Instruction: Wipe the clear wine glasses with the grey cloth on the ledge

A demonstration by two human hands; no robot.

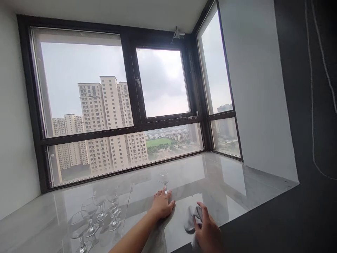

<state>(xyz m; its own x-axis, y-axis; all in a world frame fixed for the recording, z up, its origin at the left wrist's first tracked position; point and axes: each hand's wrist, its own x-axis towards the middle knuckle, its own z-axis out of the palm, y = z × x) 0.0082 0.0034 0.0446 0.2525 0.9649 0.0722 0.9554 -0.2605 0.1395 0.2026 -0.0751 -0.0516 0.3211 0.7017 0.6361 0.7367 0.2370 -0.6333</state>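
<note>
My left hand [162, 204] reaches forward over the glossy sill, fingers spread and thumb apart. Just beyond its fingertips an upright clear stemmed glass [164, 178] stands; the fingers overlap its foot, and whether they touch it I cannot tell. My right hand [207, 228], nearer the front edge, is closed on a light grey cloth [194, 217], bunched against the sill. To the left, several more clear stemmed glasses [91, 214] stand upright in a group, their bowls faint against the reflections.
The grey tiled sill [189, 172] runs below a dark-framed window [131, 130], with reflections across its surface. Tall buildings show outside. A pale wall [258, 88] closes off the right side, and a thin white cord [312, 105] hangs at far right.
</note>
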